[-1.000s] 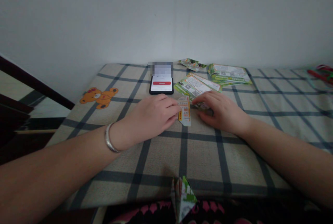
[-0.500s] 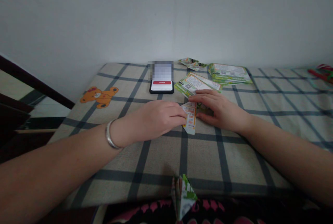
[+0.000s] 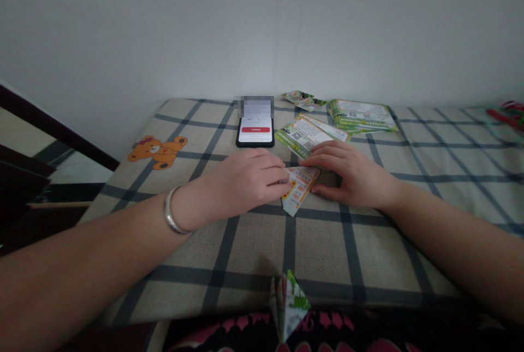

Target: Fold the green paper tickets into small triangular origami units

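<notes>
Partly hidden folded paper (image 3: pixel 303 184), half-pixelated phone (image 3: pixel 256 136)

folded leaflet (image 3: pixel 302 185): smooth printed paper; bracelet (image 3: pixel 168 213): shiny metal; tablecloth (image 3: pixel 254 251): matt woven cloth; wall (image 3: pixel 262 30): matt.

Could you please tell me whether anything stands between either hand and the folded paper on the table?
Nothing visible does: the left hand is at the left edge of the folded paper, and the right hand is at its upper right. The loose flyers lie beyond it, blocking neither hand.
</notes>
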The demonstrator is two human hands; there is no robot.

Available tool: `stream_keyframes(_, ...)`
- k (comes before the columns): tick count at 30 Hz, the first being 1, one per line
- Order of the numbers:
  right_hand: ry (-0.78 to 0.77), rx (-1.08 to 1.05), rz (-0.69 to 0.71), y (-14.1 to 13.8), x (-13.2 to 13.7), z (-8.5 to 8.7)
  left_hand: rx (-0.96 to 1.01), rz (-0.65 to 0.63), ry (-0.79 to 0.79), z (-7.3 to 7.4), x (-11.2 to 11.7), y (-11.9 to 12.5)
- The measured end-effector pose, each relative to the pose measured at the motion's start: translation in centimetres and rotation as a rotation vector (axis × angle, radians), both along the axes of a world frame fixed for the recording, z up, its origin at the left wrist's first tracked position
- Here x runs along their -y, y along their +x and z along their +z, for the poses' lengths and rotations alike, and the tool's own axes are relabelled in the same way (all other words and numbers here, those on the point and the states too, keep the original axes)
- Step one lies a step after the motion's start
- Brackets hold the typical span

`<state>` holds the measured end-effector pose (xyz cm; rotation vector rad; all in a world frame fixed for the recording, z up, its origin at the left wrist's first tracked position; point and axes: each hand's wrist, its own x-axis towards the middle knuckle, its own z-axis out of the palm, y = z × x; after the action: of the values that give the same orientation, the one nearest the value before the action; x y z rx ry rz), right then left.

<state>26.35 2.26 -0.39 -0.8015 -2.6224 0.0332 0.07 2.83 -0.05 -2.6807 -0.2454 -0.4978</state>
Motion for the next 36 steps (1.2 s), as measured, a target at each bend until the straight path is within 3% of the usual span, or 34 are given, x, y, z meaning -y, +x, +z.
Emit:
stream_keyframes(4, -0.005, 0.039, 0.031, 0.2, 0.0, 0.2, -0.019, 0.036, -0.041, -0.2, 0.0, -0.1)
stream_keyframes(10, 0.110, 0.128, 0.034, 0.1, 0.1, 0.2, -0.028, 0.099, -0.037, -0.2, 0.2, 0.1)
stream_keyframes(16, 0.367, 0.208, 0.185, -0.4, 1.3, 1.0, -0.025, 0.140, -0.085, -0.4, 0.1, 0.3)
stream_keyframes(19, 0.468, 0.252, 0.191, -0.9, 1.9, 1.3, -0.004, 0.178, -0.071, -0.5, 0.0, 0.3)
stream_keyframes(24, 0.403, 0.163, 0.113, -1.1, 1.9, 0.8, 0.005, 0.144, -0.050, -0.4, 0.1, 0.3)
stream_keyframes(36, 0.289, 0.217, 0.025, -1.3, 2.0, 0.4, -0.007, 0.143, -0.144, -0.3, 0.1, 0.2)
